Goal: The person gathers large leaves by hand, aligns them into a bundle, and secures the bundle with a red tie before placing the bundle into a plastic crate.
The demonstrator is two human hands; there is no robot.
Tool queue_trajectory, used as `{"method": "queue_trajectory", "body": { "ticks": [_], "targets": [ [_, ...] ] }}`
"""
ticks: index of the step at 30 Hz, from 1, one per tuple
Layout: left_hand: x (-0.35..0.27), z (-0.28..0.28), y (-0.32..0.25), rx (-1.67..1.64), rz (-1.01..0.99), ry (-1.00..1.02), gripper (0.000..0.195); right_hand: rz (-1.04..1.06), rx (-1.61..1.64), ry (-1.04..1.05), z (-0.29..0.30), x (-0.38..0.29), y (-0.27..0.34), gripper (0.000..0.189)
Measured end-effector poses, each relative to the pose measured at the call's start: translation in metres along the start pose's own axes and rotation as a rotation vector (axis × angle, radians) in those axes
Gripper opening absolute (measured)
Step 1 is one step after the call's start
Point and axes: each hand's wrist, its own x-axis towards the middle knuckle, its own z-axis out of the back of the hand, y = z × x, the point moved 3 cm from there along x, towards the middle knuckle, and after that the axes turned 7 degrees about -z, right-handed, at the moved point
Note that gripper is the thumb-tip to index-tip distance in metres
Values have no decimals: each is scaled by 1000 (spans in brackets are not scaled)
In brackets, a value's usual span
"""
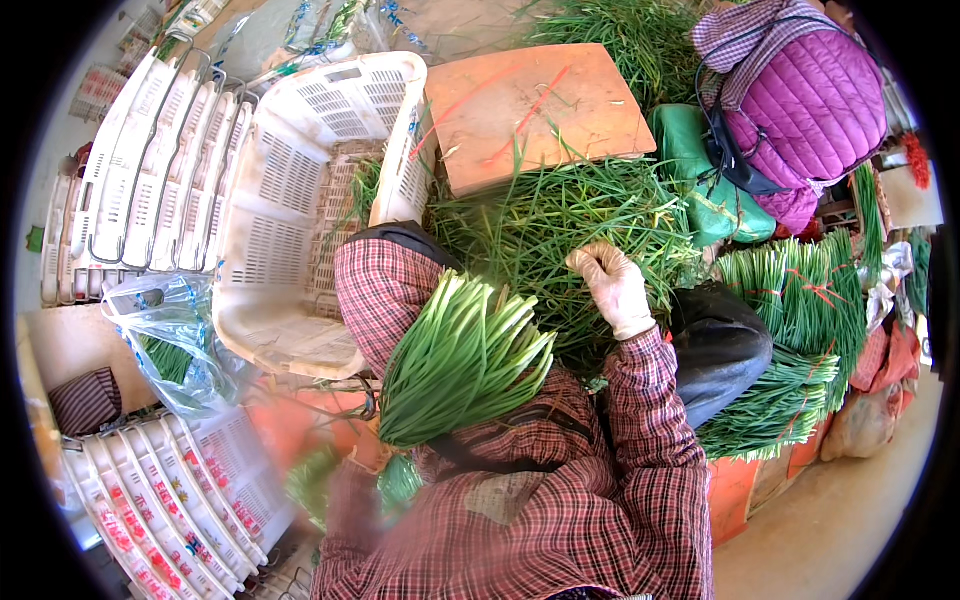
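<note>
A loose bunch of garlic chives (465, 360) lies across my lap, its pale cut ends pointing up and to the right. My left hand (370, 448), blurred and partly covered by the leaves, grips the bunch at its lower leafy end. In a thin pale glove, my right hand (613, 289) is above a heap of loose green chives (555, 232) between my knees. Its thumb and fingers are pinched together, and I see nothing between them.
A white plastic crate (281, 217) stands left of my knee. Stacked crates (165, 165) and more crates (172, 502) are farther left. An orange board (540, 112) lies beyond the heap. Tied chive bundles (795, 292) are at right. A person in a purple quilted jacket (814, 97) is upper right.
</note>
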Motion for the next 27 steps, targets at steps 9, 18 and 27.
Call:
{"method": "queue_trajectory", "body": {
  "ticks": [9, 18, 27],
  "targets": [
    [-1, -2, -8, 8, -1, -16, 35, 167, -67, 382, -30, -14, 26, 46],
    [0, -4, -7, 15, 0, -13, 36, 580, -505, 266, -67, -21, 54, 16],
    [-1, -5, -5, -1, -4, -19, 36, 1098, -590, 113, -110, -126, 103, 8]
  ]
}}
